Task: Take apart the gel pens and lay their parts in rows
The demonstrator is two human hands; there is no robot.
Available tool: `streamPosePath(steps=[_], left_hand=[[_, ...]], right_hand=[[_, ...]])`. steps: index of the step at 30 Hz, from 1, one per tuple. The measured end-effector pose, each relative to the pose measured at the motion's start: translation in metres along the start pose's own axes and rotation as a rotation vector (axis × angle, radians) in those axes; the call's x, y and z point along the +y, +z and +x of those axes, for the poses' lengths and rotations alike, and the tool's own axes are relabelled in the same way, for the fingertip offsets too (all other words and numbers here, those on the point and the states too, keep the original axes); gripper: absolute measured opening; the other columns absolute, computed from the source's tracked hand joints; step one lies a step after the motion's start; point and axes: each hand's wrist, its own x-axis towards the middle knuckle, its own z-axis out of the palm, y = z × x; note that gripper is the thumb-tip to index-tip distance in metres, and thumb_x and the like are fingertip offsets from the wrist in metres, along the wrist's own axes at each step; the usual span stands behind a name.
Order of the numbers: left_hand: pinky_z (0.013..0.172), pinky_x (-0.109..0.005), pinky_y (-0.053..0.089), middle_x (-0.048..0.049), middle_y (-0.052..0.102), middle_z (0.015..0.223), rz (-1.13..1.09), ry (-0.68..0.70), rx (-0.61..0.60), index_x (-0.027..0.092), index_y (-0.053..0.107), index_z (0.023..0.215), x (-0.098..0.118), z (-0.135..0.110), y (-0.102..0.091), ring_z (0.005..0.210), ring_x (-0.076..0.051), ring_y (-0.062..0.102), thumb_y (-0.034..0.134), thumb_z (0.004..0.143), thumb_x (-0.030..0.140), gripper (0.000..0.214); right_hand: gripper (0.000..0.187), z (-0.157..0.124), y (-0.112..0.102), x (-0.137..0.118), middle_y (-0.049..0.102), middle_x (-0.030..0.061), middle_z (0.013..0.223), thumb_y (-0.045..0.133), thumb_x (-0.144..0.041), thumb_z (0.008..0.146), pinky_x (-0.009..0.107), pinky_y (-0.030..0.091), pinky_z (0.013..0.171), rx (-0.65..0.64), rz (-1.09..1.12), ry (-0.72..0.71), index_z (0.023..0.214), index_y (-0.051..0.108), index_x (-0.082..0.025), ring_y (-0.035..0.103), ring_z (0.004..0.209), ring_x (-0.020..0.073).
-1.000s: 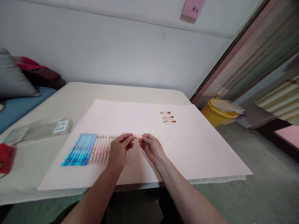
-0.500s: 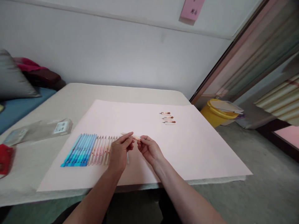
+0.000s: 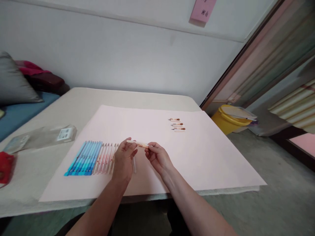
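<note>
My left hand (image 3: pixel 123 159) and my right hand (image 3: pixel 157 156) meet above the pink sheet (image 3: pixel 209 154), both pinching one pale pen (image 3: pixel 139 143) that lies level between their fingertips. The left fingers grip its left part, the right fingers its right end. A clear pen barrel (image 3: pixel 134 164) pokes out under the left hand. A row of several blue pens (image 3: pixel 86 157) and several pale pink pens (image 3: pixel 106 157) lies on the sheet just left of the left hand, partly hidden by it. Three small pen pieces (image 3: pixel 177 124) lie farther off on the sheet.
The sheet covers a cream table (image 3: pixel 73 101). A clear plastic wrapper (image 3: pixel 41 136) lies at its left, a red object (image 3: pixel 5 166) at the left edge. A yellow bucket (image 3: pixel 230 118) stands on the floor at the right. A cushion (image 3: pixel 14 78) lies at the far left.
Both hands shifted slightly left and down with the pen. The left fingers loosened a little around it.
</note>
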Motion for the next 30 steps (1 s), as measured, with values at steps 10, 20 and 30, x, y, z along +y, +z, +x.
streamPosePath(steps=[10, 20, 30], left_hand=[[0.065, -0.024, 0.051, -0.0042, 0.067, 0.080, -0.178, -0.106, 0.074, 0.015, 0.060, 0.081, 0.003, 0.015, -0.010, 0.073, -0.014, 0.066, 0.070, 0.068, 0.019, 0.017], [0.062, -0.023, 0.053, -0.0041, 0.067, 0.071, -0.213, -0.108, 0.120, 0.014, 0.057, 0.076, 0.008, 0.023, -0.016, 0.070, -0.015, 0.067, 0.066, 0.071, 0.015, 0.010], [0.061, -0.023, 0.054, -0.0058, 0.068, 0.069, -0.251, -0.132, 0.133, 0.013, 0.057, 0.076, 0.016, 0.029, -0.020, 0.067, -0.014, 0.067, 0.059, 0.077, 0.011, 0.003]], right_hand=[[0.019, -0.002, 0.001, -0.006, 0.062, 0.0001, 0.059, 0.074, -0.014, 0.060, 0.018, 0.047, 0.053, 0.032, -0.109, -0.098, 0.073, 0.060, -0.015, 0.061, 0.056, 0.0107], [0.019, -0.001, 0.000, -0.013, 0.061, -0.0007, 0.056, 0.073, -0.011, 0.058, 0.017, 0.047, 0.051, 0.060, -0.102, -0.103, 0.071, 0.060, -0.015, 0.061, 0.055, 0.0106], [0.017, 0.000, -0.002, -0.018, 0.061, 0.0002, 0.056, 0.073, -0.010, 0.059, 0.017, 0.049, 0.052, 0.075, -0.093, -0.126, 0.071, 0.061, -0.014, 0.061, 0.054, 0.0104]])
